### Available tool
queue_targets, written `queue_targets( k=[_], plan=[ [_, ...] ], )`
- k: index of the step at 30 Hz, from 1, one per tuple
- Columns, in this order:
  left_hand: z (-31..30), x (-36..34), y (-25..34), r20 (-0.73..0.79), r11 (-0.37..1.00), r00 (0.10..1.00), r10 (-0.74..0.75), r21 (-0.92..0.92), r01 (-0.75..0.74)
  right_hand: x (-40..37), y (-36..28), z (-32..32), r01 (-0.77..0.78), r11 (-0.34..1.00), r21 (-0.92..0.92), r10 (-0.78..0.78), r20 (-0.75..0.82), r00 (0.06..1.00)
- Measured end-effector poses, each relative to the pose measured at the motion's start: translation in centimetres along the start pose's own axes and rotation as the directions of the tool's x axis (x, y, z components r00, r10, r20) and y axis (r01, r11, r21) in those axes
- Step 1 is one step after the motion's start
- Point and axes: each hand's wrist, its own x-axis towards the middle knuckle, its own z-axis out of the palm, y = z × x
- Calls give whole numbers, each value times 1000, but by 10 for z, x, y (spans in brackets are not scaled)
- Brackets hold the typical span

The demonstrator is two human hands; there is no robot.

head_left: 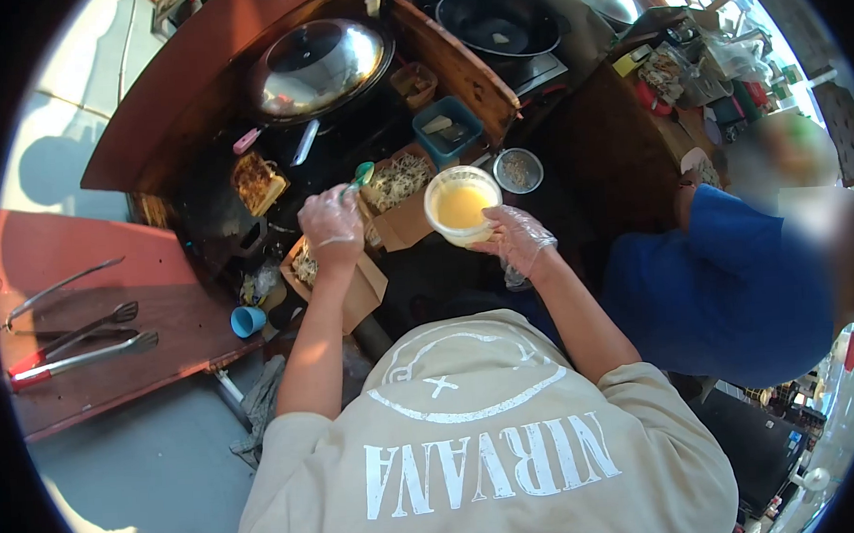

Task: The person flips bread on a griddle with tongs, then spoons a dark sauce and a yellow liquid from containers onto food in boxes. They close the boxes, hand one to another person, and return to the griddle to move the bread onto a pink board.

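Note:
My left hand [332,219], in a clear plastic glove, is closed around a green spoon [361,174] above the open cardboard boxes. The gloved right hand [519,239] grips a round plastic tub [432,204] of pale yellow sauce [463,208] by its side. Under and beside the left hand are two cardboard boxes, a nearer one [360,293] and a farther one [408,224]. Shredded, pale food [399,179] fills part of the farther box; similar shreds show in the nearer one. Left of that hand lies a browned piece of toasted food [259,183] on the dark griddle.
A domed metal lid [318,66] covers a pan at the back, near a black wok [499,20]. Several tongs [87,343] lie on the red side shelf [161,288]. A blue cup [248,321], a teal container [447,129] and a metal bowl [518,170] stand nearby. A person in blue [723,282] is at right.

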Motion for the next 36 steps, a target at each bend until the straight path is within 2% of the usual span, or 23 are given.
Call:
queue_targets(
  k=[2,3,4,5,6,8,9,12,14,15,16,19,20,21,24,25,26,27,28,29,31,32,36],
  plan=[
    [-13,6,15,24,967,980,-195,-160,197,10,-2,1,-61,998,-20,61,12,998],
    [-20,11,29,64,957,982,-180,-220,190,18,-2,-1,-55,997,-45,56,41,998],
    [-28,18,43,104,942,982,-158,-282,182,25,-5,-1,-45,997,-70,49,67,997],
    [-36,28,55,200,951,980,-13,-300,74,27,-13,4,-59,996,-68,65,89,994],
    [-40,37,72,192,943,981,22,-331,44,28,-23,9,-73,995,-64,80,114,990],
    [-46,57,100,284,975,943,172,-187,-121,23,-49,17,-47,999,-15,49,193,980],
    [-49,65,114,223,980,959,173,-141,-143,27,-64,19,-71,996,-59,78,126,989],
    [-50,85,135,86,996,994,65,-64,-60,25,-119,-2,-24,988,150,-3,181,984],
    [-46,98,138,-65,977,993,96,-185,-107,32,-163,-30,107,947,304,-146,108,983],
    [-44,103,145,-65,973,992,111,-195,-122,28,-192,-42,188,927,324,-237,118,964],
    [-42,108,154,-50,970,994,93,-219,-102,34,-220,-63,265,854,447,-390,212,896],
    [-20,113,169,1,970,992,126,-210,-123,64,-302,-117,642,566,517,-702,-106,704],
    [-10,112,172,31,975,987,157,-165,-150,80,-326,-143,652,553,518,-708,-120,696],
    [-1,110,178,91,980,988,125,-165,-109,96,-348,-177,743,447,498,-718,-296,630],
    [18,107,194,205,980,973,109,-184,-71,135,-402,-272,941,149,304,-595,-733,331],
    [25,107,196,234,975,963,135,-207,-87,128,-414,-265,976,69,205,-509,-835,211],
    [32,107,197,261,969,952,158,-229,-98,113,-424,-264,948,234,217,-272,-921,278],
    [36,109,199,298,969,940,166,-225,-99,134,-434,-298,950,273,152,-135,-972,194],
    [41,109,198,296,970,942,160,-224,-94,185,-436,-412,756,653,-43,-95,-995,26],
    [46,110,196,372,969,912,171,-230,-88,164,-443,-367,834,542,106,147,-989,30],
    [56,112,194,457,954,868,193,-293,-57,230,-446,-478,945,117,307,122,-948,293],
    [60,112,191,458,960,873,166,-279,-37,236,-453,-491,932,144,332,96,-942,320],
    [62,102,186,663,976,740,113,-214,42,251,-465,-534,865,452,215,-238,-906,350]
  ],
)
